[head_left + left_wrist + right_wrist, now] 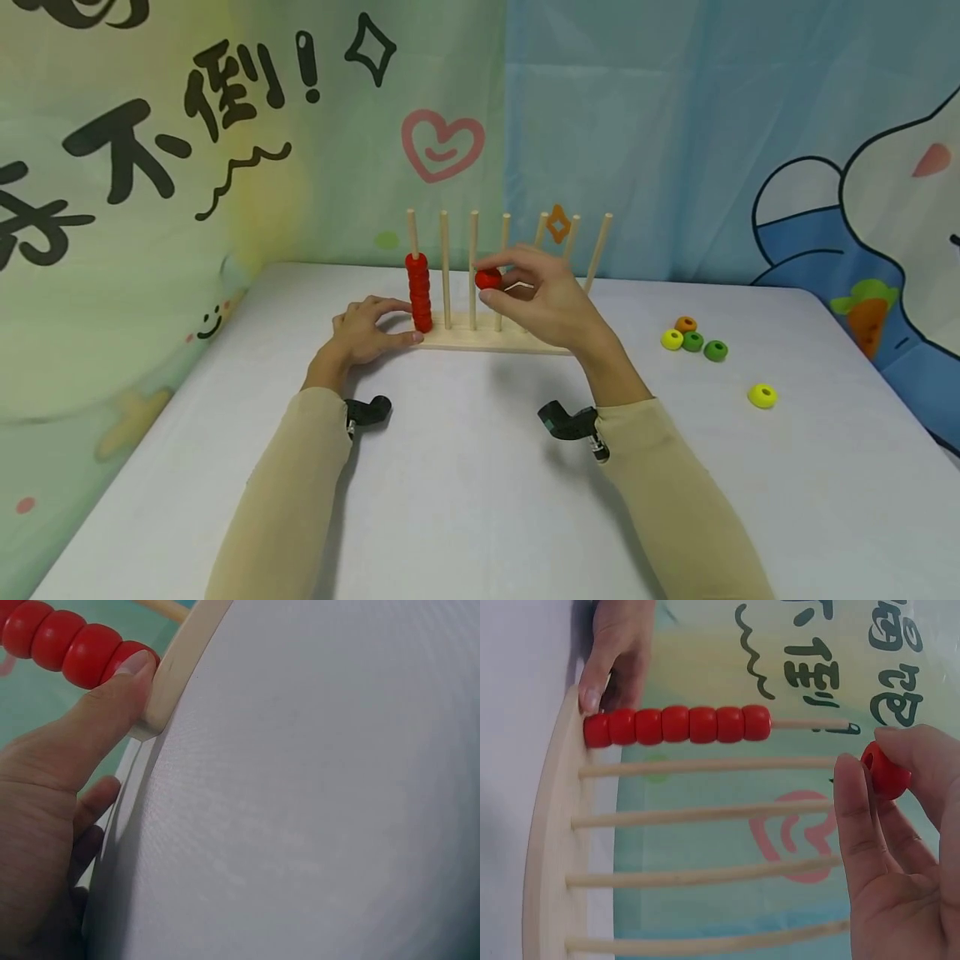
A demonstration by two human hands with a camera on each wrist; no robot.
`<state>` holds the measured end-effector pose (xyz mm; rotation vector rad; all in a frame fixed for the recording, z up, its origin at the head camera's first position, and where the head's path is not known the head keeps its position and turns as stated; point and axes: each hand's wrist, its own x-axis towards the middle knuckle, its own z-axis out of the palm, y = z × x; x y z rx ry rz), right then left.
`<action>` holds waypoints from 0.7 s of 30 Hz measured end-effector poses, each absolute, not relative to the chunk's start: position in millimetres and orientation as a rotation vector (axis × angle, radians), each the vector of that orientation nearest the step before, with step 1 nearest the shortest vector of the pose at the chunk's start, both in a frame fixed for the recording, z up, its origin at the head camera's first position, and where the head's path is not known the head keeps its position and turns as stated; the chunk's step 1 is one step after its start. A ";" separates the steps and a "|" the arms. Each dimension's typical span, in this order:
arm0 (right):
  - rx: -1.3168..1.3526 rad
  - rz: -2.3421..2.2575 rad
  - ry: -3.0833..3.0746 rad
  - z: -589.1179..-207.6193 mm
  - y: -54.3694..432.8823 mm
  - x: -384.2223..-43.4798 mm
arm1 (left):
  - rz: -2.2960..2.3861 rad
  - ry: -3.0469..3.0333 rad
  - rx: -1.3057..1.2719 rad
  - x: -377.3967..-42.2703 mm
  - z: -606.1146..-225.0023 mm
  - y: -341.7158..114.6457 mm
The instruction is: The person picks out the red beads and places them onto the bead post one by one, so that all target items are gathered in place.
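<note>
A wooden peg rack (480, 338) with several upright pegs stands toward the far side of the table. Its leftmost peg carries a stack of several red beads (419, 293), and the bare tip of that peg sticks out above them. My left hand (367, 332) grips the left end of the base, its thumb beside the lowest bead in the left wrist view. Raised in front of the pegs, my right hand (543, 293) pinches a single red bead (889, 774) between thumb and fingers. The bead's hole shows in the right wrist view. Part of the rack's right side is hidden behind this hand.
On the right of the white table (465, 500) lie loose beads: an orange one (686, 324), a yellow one (672, 339) and two green ones (716, 351) close together. Another yellow bead (762, 396) lies nearer. A printed cloth backdrop (600, 125) hangs behind the table.
</note>
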<state>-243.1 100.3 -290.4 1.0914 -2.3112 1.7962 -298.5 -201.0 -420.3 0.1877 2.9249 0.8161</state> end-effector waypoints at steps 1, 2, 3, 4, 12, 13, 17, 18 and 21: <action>1.107 1.797 -2.303 -290.5 98.4 -243.1 | 0.815 2.923 0.185 -298.6 -420.3 -200.7; 1.125 1.799 -2.295 -290.3 96.5 -242.9 | 0.812 2.921 0.186 -298.7 -420.2 -200.5; 1.140 1.800 -2.288 -290.4 94.6 -243.0 | 0.808 2.920 0.188 -298.7 -420.0 -200.3; 1.154 1.795 -2.282 -290.4 92.9 -243.0 | 0.807 2.919 0.190 -298.5 -419.6 -200.2; 1.157 1.792 -2.260 -289.4 82.4 -243.0 | 0.820 2.929 0.183 -297.9 -418.7 -200.2; 1.155 1.799 -2.259 -289.6 81.7 -242.7 | 0.821 2.930 0.182 -298.0 -418.8 -200.1; 1.154 1.829 -2.254 -290.9 77.5 -242.2 | 0.811 2.933 0.172 -297.6 -419.1 -200.1; 1.158 1.830 -2.251 -291.2 76.0 -242.4 | 0.807 2.935 0.168 -297.4 -419.2 -200.1; 1.167 1.832 -2.238 -291.1 70.9 -242.8 | 0.804 2.937 0.163 -296.8 -419.8 -200.1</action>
